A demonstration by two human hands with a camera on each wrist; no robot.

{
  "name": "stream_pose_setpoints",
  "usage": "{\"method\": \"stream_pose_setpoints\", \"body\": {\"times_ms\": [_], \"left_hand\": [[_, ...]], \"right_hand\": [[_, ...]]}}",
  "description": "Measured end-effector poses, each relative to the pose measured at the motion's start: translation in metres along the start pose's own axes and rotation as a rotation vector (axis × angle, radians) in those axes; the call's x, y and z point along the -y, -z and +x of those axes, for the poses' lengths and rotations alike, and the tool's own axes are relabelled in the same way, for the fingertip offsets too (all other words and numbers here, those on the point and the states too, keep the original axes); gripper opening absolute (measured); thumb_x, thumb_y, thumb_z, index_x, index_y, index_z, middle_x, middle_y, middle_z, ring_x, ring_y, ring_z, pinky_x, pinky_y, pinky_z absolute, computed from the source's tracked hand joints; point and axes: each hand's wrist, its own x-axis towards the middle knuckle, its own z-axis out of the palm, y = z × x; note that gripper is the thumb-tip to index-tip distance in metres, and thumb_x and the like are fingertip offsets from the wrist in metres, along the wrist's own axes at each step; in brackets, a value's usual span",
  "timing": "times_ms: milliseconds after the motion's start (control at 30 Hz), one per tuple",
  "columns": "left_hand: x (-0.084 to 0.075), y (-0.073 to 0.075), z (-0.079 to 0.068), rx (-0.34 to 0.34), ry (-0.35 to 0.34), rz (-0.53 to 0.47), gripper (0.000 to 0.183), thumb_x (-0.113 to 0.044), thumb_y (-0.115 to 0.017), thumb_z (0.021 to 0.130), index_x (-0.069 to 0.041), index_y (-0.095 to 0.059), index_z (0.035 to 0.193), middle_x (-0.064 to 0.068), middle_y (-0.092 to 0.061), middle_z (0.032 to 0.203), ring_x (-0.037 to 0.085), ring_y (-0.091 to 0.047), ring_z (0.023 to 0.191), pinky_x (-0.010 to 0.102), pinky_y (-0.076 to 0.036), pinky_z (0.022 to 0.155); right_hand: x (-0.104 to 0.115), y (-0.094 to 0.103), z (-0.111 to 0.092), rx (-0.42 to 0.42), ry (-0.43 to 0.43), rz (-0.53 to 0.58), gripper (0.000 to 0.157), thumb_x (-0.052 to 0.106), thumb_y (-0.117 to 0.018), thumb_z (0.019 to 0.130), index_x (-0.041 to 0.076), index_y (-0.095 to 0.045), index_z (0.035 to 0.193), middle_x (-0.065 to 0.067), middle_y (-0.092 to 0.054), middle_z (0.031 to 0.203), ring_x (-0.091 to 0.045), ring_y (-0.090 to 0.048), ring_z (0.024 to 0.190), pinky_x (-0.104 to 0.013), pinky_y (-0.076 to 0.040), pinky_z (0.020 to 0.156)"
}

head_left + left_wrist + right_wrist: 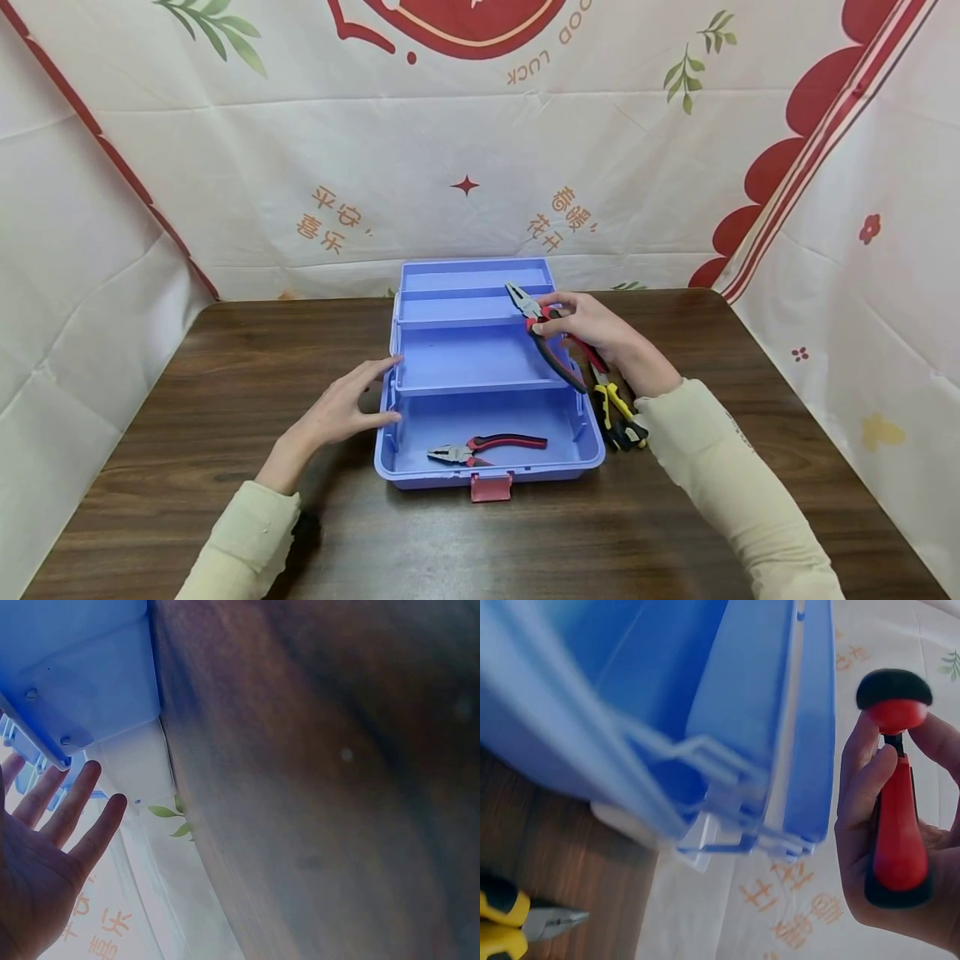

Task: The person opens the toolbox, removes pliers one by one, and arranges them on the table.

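A blue toolbox stands unfolded on the table, its stepped trays rising toward the back. In the head view my right hand grips red-and-black combination pliers above the toolbox's right side, jaws pointing up and left. The right wrist view shows their red handles within my fingers. Similar red-and-black pliers lie in the bottom compartment, near its front wall. My left hand is at the toolbox's left edge, fingers spread and fairly straight; in the left wrist view its fingers are beside the blue wall.
Yellow-and-black pliers lie on the table right of the toolbox, partly under the right forearm, with other dark handles by them. A red latch hangs at the toolbox front. A printed cloth hangs behind the brown table.
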Motion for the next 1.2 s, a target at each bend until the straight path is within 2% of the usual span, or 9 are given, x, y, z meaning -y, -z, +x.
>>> {"method": "stream_pose_setpoints", "body": {"times_ms": [100,200,333,533,733,1000,1200], "left_hand": [[0.000,0.000,0.000,0.004,0.006,-0.004,0.077,-0.043,-0.070,0.072,-0.021,-0.034,0.136,0.003,-0.044,0.126,0.020,-0.045,0.108,0.043,-0.037,0.087],[0.000,0.000,-0.001,0.007,0.011,-0.008,0.077,-0.046,-0.068,0.072,-0.021,-0.034,0.136,0.004,-0.044,0.126,0.021,-0.045,0.108,0.043,-0.037,0.087],[0.000,0.000,-0.001,0.008,0.016,-0.007,0.077,-0.047,-0.067,0.072,-0.021,-0.034,0.136,0.003,-0.044,0.126,0.020,-0.045,0.108,0.043,-0.037,0.087],[0.001,0.000,0.000,-0.002,0.003,-0.006,0.077,-0.046,-0.068,0.072,-0.020,-0.035,0.135,0.004,-0.045,0.125,0.020,-0.047,0.105,0.043,-0.039,0.085],[0.000,0.000,0.001,0.004,0.000,-0.004,0.077,-0.046,-0.068,0.072,-0.019,-0.034,0.136,0.006,-0.045,0.125,0.022,-0.047,0.106,0.044,-0.039,0.085],[0.000,0.000,0.002,0.016,0.006,-0.001,0.078,-0.043,-0.070,0.071,-0.017,-0.034,0.136,0.006,-0.044,0.126,0.021,-0.046,0.108,0.043,-0.038,0.087],[0.000,0.000,0.002,0.015,0.003,0.000,0.078,-0.044,-0.070,0.071,-0.017,-0.034,0.136,0.005,-0.044,0.127,0.020,-0.045,0.108,0.043,-0.037,0.087]], "right_hand": [[-0.005,0.007,-0.003,-0.012,0.002,0.019,0.062,0.015,-0.069,0.076,0.004,-0.040,0.129,-0.021,-0.043,0.123,-0.019,-0.056,0.074,-0.032,-0.047,0.063],[-0.010,0.013,-0.005,-0.023,-0.001,0.055,0.061,0.013,-0.069,0.076,0.000,-0.039,0.127,-0.019,-0.040,0.127,-0.018,-0.057,0.076,-0.031,-0.048,0.066],[-0.017,0.021,-0.006,-0.042,-0.012,0.076,0.061,0.014,-0.070,0.075,-0.002,-0.040,0.125,-0.020,-0.052,0.109,-0.020,-0.058,0.073,-0.033,-0.048,0.066],[-0.027,0.032,-0.011,-0.069,-0.016,0.079,0.060,0.015,-0.069,0.077,-0.005,-0.038,0.124,-0.017,-0.054,0.104,-0.018,-0.060,0.073,-0.037,-0.048,0.073],[-0.036,0.042,-0.016,-0.086,-0.026,0.081,0.056,0.015,-0.066,0.079,-0.006,-0.037,0.123,-0.010,-0.060,0.087,-0.017,-0.058,0.070,-0.034,-0.048,0.070],[-0.050,0.053,-0.020,-0.098,-0.040,0.038,0.058,0.017,-0.063,0.081,-0.005,-0.034,0.127,-0.010,-0.059,0.089,-0.028,-0.056,0.079,-0.033,-0.048,0.068],[-0.058,0.058,-0.026,-0.089,-0.083,0.060,0.059,0.018,-0.062,0.082,-0.005,-0.033,0.128,-0.009,-0.060,0.087,-0.022,-0.055,0.075,-0.028,-0.048,0.063]]}}
